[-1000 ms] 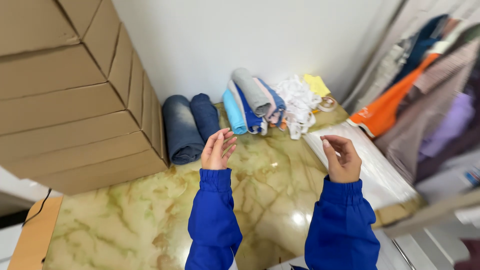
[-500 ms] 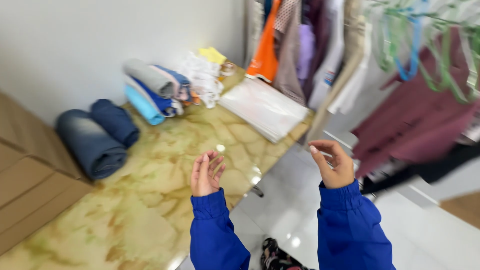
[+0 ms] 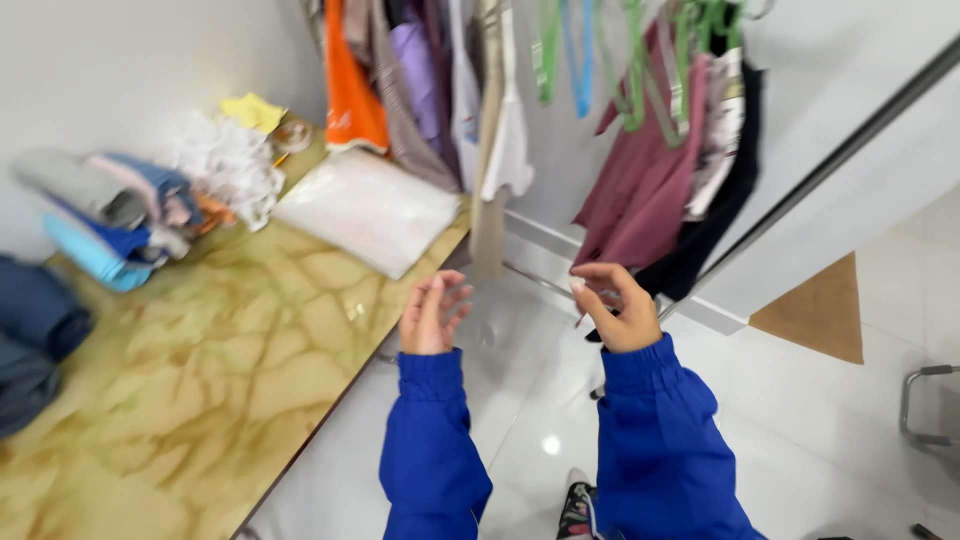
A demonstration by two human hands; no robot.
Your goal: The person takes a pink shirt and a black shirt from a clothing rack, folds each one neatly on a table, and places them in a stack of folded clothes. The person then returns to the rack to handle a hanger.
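Both my arms wear blue sleeves and are raised in front of me. My left hand (image 3: 432, 313) is empty, fingers loosely curled and apart, hovering just past the edge of a yellow marbled table (image 3: 200, 370). My right hand (image 3: 615, 306) has its fingers curled inward, and nothing is visible in it. It is nearest to dark red garments (image 3: 650, 170) that hang on green hangers from a rack. Neither hand touches anything.
On the table lie rolled and folded clothes (image 3: 105, 215), a white crumpled cloth (image 3: 235, 170), a white flat plastic package (image 3: 370, 208) and dark blue rolled jeans (image 3: 35, 335). Orange, purple and white garments (image 3: 420, 90) hang behind. White tiled floor (image 3: 820, 420) lies below, with a brown mat (image 3: 820, 315).
My view has swung right, away from the cardboard boxes and table toward the hanging clothes. Both hands stayed raised and now sit over the floor beside the table edge.
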